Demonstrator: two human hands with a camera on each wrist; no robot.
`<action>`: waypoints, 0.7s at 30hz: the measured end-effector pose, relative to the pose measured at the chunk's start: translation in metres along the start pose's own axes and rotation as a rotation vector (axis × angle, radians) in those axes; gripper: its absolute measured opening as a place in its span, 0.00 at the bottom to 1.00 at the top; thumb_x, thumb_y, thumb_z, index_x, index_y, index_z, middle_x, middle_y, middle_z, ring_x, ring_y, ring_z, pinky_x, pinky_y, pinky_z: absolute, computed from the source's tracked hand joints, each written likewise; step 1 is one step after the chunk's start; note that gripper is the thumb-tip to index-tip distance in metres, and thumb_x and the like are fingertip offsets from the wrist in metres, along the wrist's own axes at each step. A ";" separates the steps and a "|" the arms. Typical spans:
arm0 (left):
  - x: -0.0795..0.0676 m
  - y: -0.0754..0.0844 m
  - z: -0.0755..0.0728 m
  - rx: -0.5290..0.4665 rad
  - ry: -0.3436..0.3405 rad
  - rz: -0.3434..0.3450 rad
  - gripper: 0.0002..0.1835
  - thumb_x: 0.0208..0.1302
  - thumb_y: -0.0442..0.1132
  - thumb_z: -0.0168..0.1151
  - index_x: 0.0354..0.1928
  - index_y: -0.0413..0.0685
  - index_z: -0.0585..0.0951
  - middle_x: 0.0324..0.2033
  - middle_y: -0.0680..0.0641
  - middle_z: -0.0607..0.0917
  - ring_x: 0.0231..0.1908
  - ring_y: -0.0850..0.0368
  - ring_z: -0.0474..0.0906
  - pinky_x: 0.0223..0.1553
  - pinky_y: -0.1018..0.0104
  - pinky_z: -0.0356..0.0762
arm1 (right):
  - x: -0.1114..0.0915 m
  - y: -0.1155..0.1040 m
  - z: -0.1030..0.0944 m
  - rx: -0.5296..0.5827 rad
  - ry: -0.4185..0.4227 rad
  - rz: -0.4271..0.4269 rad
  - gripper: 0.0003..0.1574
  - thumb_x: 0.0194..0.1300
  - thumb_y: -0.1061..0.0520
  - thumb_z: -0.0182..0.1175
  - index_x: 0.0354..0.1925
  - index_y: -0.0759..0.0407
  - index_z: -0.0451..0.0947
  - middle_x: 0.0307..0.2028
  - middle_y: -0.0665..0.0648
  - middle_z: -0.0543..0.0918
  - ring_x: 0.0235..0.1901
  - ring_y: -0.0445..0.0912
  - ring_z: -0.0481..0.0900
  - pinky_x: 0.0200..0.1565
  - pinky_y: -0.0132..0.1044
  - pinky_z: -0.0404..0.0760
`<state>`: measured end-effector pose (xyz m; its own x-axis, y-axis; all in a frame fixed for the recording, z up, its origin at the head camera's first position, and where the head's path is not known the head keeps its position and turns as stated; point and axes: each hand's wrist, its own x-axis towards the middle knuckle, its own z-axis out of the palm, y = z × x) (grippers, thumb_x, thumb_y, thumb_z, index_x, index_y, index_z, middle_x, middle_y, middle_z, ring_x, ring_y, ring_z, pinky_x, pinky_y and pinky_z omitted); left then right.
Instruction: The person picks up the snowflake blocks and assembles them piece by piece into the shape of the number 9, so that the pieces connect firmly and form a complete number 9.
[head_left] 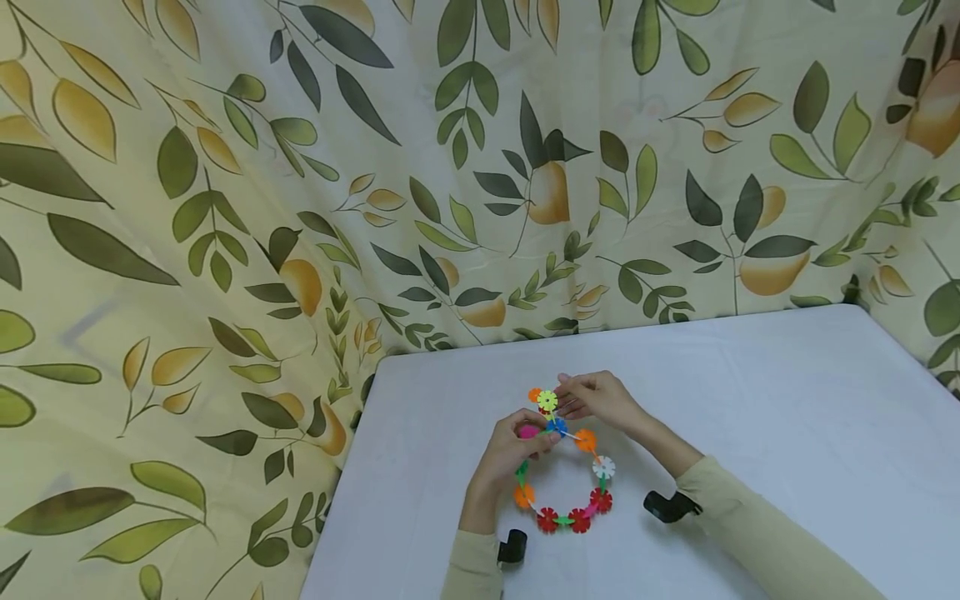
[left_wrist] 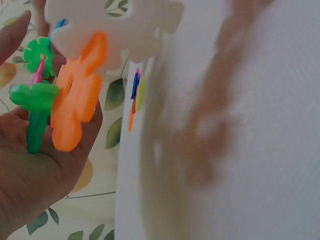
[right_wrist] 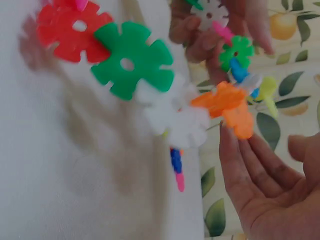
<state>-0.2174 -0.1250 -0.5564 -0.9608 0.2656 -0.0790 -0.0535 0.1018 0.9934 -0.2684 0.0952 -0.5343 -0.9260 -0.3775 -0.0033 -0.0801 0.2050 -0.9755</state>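
Note:
Flower-shaped plastic discs with notched rims are linked into a ring [head_left: 579, 522], in orange, red, green, white and other colours. My left hand [head_left: 504, 450] grips the ring at its far left, near a blue disc [head_left: 557, 426] and a pink one. A yellow disc [head_left: 547, 400] and an orange one show just beyond the fingers. My right hand [head_left: 600, 398] is beside these at the far right of the ring. In the right wrist view its fingers [right_wrist: 260, 172] are extended near an orange disc [right_wrist: 237, 117], thumb apart, nothing held. Whether a fingertip touches the disc is unclear.
A white-covered table [head_left: 750, 400] lies under both hands, backed by a leaf-patterned curtain [head_left: 450, 208]. Small coloured discs [left_wrist: 136, 92] show edge-on near the table's far side in the left wrist view. Black wrist devices [head_left: 671, 506] are at both sleeves.

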 end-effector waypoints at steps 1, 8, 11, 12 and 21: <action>0.000 0.000 -0.001 0.008 0.001 -0.004 0.13 0.65 0.41 0.75 0.46 0.42 0.85 0.32 0.42 0.88 0.30 0.55 0.80 0.33 0.68 0.79 | 0.002 0.002 0.000 -0.023 0.017 0.006 0.27 0.81 0.48 0.55 0.51 0.74 0.83 0.42 0.69 0.89 0.41 0.58 0.90 0.45 0.50 0.88; 0.000 0.002 -0.005 0.004 0.041 -0.041 0.13 0.67 0.47 0.73 0.44 0.47 0.84 0.41 0.27 0.87 0.32 0.48 0.82 0.35 0.66 0.79 | 0.015 0.017 0.003 -0.341 0.078 0.047 0.13 0.72 0.59 0.67 0.50 0.64 0.87 0.41 0.58 0.88 0.35 0.49 0.86 0.39 0.40 0.87; 0.002 0.003 -0.006 -0.020 0.053 -0.054 0.16 0.67 0.48 0.73 0.47 0.46 0.83 0.40 0.29 0.87 0.33 0.45 0.82 0.35 0.65 0.79 | 0.021 0.022 0.005 -0.427 0.082 0.037 0.14 0.69 0.60 0.69 0.52 0.62 0.86 0.43 0.57 0.88 0.37 0.48 0.84 0.41 0.42 0.87; 0.002 0.003 -0.006 -0.026 0.052 -0.056 0.17 0.67 0.49 0.72 0.49 0.45 0.82 0.39 0.30 0.87 0.33 0.45 0.82 0.35 0.64 0.78 | 0.023 0.023 0.006 -0.456 0.075 0.024 0.15 0.68 0.61 0.69 0.53 0.63 0.86 0.43 0.58 0.87 0.38 0.49 0.84 0.43 0.44 0.87; 0.004 0.004 -0.008 -0.028 0.036 -0.024 0.14 0.71 0.50 0.69 0.49 0.50 0.84 0.32 0.48 0.89 0.36 0.37 0.83 0.33 0.65 0.76 | 0.038 0.030 0.012 -0.668 0.038 -0.036 0.14 0.65 0.63 0.68 0.49 0.57 0.88 0.40 0.59 0.82 0.41 0.52 0.81 0.48 0.54 0.83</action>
<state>-0.2237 -0.1313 -0.5518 -0.9682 0.2291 -0.1005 -0.0839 0.0813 0.9932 -0.3017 0.0763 -0.5663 -0.9298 -0.3650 0.0468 -0.3112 0.7122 -0.6292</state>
